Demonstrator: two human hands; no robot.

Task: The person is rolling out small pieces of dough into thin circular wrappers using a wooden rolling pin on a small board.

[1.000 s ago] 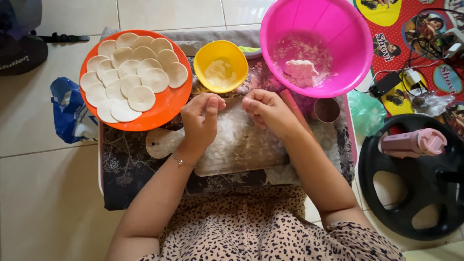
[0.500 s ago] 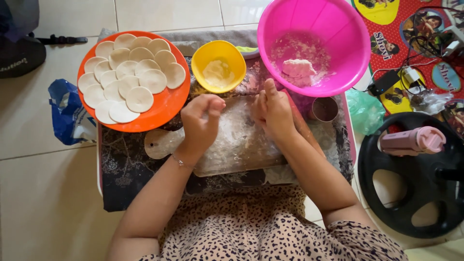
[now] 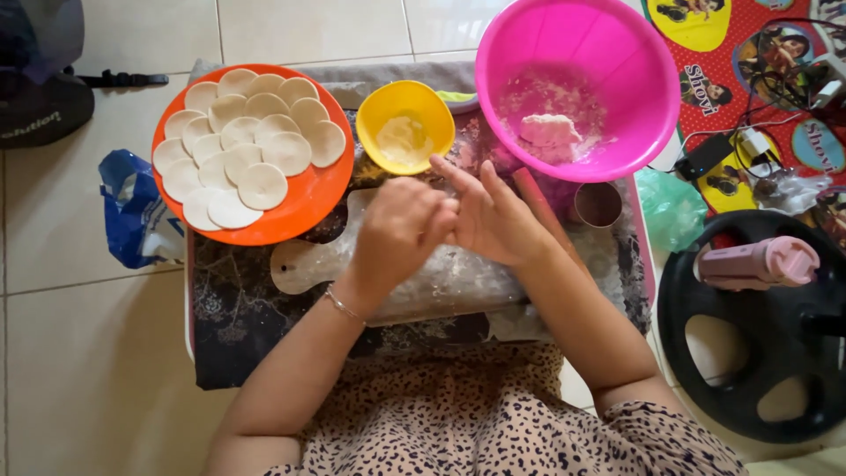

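Observation:
My left hand (image 3: 397, 227) and my right hand (image 3: 495, 216) meet above a floured wooden board (image 3: 304, 264). The left fingers curl against the right palm, while the right fingers stretch out flat; whatever may lie between them is hidden. Just beyond the hands stands a yellow bowl (image 3: 407, 104) of flour. An orange plate (image 3: 330, 201) at the left carries several thin white dough rounds (image 3: 256, 145). A pink bowl (image 3: 617, 62) at the back right holds a dough lump (image 3: 548, 130). A pinkish rolling pin (image 3: 539, 198) lies under my right wrist.
A small round metal cup (image 3: 597, 204) stands right of the hands. The board rests on a dark patterned cloth (image 3: 238, 335) over a low table. A blue bag (image 3: 132, 211) lies on the floor tiles at left. At right are a black round pan (image 3: 749, 379), a pink bottle (image 3: 758, 262) and a green bag (image 3: 674, 211).
Both hands have lifted from the board, where they worked apart, and come together, the left fingers now pressed into the right palm.

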